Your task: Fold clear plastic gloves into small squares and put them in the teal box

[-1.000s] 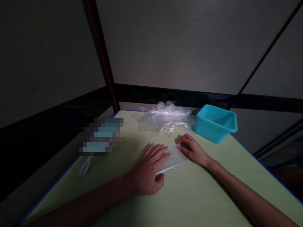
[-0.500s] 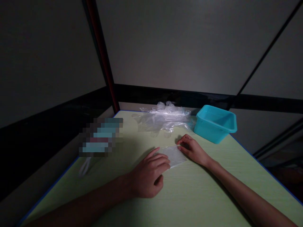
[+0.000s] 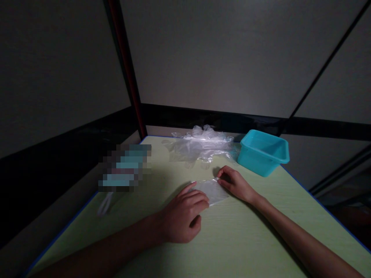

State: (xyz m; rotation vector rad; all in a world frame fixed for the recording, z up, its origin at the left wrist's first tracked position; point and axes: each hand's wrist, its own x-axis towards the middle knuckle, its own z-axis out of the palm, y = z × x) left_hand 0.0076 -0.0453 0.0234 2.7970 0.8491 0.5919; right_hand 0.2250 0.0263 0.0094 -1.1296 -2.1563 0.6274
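A small folded sheet of clear plastic (image 3: pixel 216 192) lies flat on the table, of the same look as the gloves behind it. My left hand (image 3: pixel 184 214) rests over its left part, palm down, fingers stretched and slightly apart, covering that edge. At the far right corner, my right hand (image 3: pixel 235 184) has thumb and index finger pinched together on the plastic, lifting it slightly there. Farther back sits a loose heap of clear disposable plastic gloves (image 3: pixel 199 144), with some finger shapes hanging toward me.
A turquoise plastic basin (image 3: pixel 263 152) stands at the table's back right edge. On the left lies a pixelated object (image 3: pixel 124 170) with a white loop strap (image 3: pixel 104 204). The pale green table (image 3: pixel 232 239) has blue edging, and walls rise behind and to the left.
Hardly anything differs. The plastic's far right corner looks slightly more raised at my right fingertips, and the whole view has shifted a little.
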